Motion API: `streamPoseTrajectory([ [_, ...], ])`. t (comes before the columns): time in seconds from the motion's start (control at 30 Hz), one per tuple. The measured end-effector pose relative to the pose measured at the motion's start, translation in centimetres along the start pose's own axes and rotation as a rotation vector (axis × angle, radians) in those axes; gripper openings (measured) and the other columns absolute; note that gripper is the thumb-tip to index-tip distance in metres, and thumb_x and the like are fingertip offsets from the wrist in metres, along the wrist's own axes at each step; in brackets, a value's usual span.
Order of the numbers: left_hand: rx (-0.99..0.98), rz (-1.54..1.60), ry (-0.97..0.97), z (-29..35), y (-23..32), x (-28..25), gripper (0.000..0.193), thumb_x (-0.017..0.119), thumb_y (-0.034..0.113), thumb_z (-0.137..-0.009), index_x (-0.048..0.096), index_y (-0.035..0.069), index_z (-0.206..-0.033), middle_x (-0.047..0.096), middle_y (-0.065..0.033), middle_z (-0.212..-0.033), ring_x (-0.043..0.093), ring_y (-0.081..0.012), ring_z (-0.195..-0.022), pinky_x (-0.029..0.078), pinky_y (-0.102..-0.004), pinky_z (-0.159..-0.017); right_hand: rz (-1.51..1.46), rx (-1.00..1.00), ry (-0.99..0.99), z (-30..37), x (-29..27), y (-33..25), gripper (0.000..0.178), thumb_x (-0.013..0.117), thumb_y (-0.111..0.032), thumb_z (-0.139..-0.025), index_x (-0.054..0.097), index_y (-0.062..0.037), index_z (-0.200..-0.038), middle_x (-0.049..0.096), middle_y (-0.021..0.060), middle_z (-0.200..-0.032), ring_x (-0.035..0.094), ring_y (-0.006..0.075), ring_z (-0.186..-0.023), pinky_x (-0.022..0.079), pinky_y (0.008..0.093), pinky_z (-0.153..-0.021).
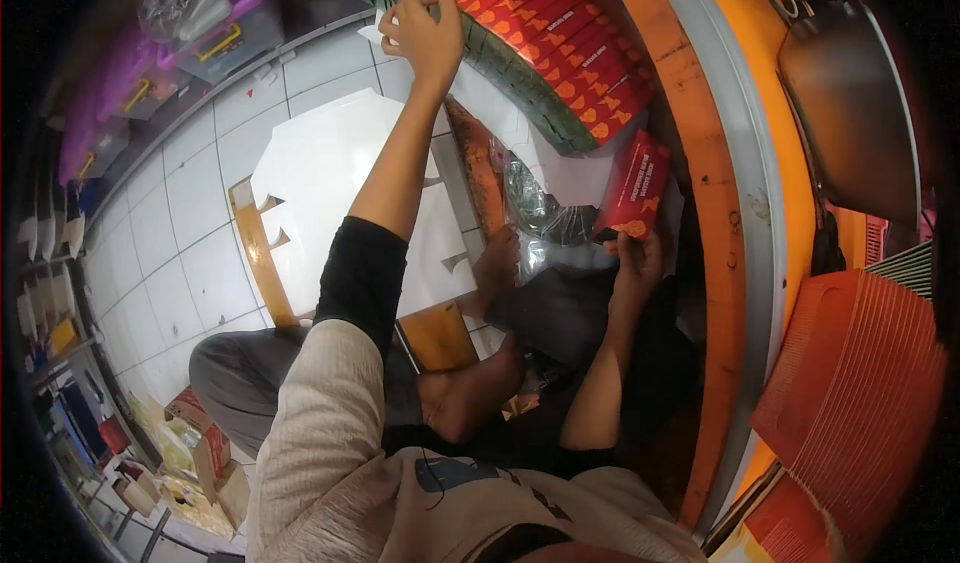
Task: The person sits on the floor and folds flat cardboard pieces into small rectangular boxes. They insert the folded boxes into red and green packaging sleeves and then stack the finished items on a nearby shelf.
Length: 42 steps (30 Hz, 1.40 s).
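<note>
My right hand [637, 263] is closed around the lower end of a small red box [637, 188] with orange print, holding it tilted up. Ahead of it lies a long row of matching red boxes [560, 43], packed side by side, with dark green faces [530, 93] along the near left side. My left hand [425, 38] reaches far forward to the left end of that row, its fingers bent in at the green side. Whatever may be between those fingertips is hidden. Beneath my left forearm, a large white sheet [320, 173] with notched edges rests on a low wooden board [437, 338].
An orange and grey metal frame [715, 163] curves along my right, with stacked red-orange card [850, 373] beyond it. Clear plastic wrap [540, 208] lies near my foot. Purple-lidded bins [225, 43] stand at the far left, and opened cartons [210, 463] at lower left on tiles.
</note>
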<state>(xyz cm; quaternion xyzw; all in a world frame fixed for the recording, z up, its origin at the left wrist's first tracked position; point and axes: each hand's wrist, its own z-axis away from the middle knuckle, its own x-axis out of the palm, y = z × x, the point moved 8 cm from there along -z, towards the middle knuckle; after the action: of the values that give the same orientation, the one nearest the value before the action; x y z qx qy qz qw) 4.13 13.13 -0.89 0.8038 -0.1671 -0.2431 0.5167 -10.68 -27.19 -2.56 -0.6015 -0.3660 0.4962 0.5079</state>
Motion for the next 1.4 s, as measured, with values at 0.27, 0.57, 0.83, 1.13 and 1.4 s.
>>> streamPoseTrajectory([
  [0.27,-0.088,-0.040,0.097,-1.5,-0.9,-0.9,0.054,0.053,0.042,-0.081,0.053,0.002,-0.117,0.055,-0.0102,-0.121,0.032,-0.0340,-0.117,0.012,-0.0551,-0.099,-0.020,-0.017,-0.028,-0.2,0.6,-0.1,0.026,0.062,-0.009,-0.086,0.054,0.0000,-0.108,0.061,0.0056,-0.088,0.060,0.0117,-0.073,0.050,0.0288,-0.071],
  [0.57,-0.132,-0.179,0.123,-5.6,-5.8,-0.6,0.049,0.051,0.049,-0.080,0.063,0.013,-0.111,0.053,-0.0120,-0.122,0.033,-0.0365,-0.116,0.018,-0.0546,-0.098,-0.014,-0.016,0.003,-0.1,0.7,-0.2,0.027,0.061,-0.007,-0.086,0.053,0.0009,-0.110,0.061,0.0071,-0.092,0.061,0.0127,-0.074,0.052,0.0298,-0.072],
  [0.83,-0.087,-0.135,0.110,-5.5,-6.7,-0.5,0.052,0.052,0.052,-0.081,0.053,0.010,-0.113,0.052,-0.0161,-0.116,0.031,-0.0330,-0.119,0.017,-0.0505,-0.098,0.017,-0.050,-0.008,-0.2,0.6,-0.2,0.027,0.061,-0.008,-0.086,0.052,0.0012,-0.110,0.061,0.0087,-0.094,0.061,0.0139,-0.076,0.051,0.0295,-0.076],
  [1.13,0.604,-0.226,-0.422,3.2,13.2,3.7,0.051,0.048,0.038,-0.087,0.046,0.011,-0.131,0.041,-0.0176,-0.135,0.023,-0.0368,-0.132,0.007,-0.0600,-0.106,0.004,0.175,0.074,-0.3,0.6,1.8,0.029,0.063,-0.011,-0.086,0.051,0.0012,-0.109,0.061,0.0090,-0.095,0.060,0.0131,-0.077,0.046,0.0267,-0.075],
  [1.4,0.894,-0.701,-0.921,12.3,11.9,13.1,0.073,0.037,0.071,-0.079,0.027,0.034,-0.141,0.026,-0.0028,-0.148,0.010,-0.0371,-0.137,0.003,-0.0693,-0.100,-0.140,-0.091,0.083,-1.3,3.1,1.3,0.030,0.062,-0.008,-0.085,0.051,0.0015,-0.111,0.059,0.0074,-0.092,0.056,0.0116,-0.071,0.045,0.0259,-0.069],
])
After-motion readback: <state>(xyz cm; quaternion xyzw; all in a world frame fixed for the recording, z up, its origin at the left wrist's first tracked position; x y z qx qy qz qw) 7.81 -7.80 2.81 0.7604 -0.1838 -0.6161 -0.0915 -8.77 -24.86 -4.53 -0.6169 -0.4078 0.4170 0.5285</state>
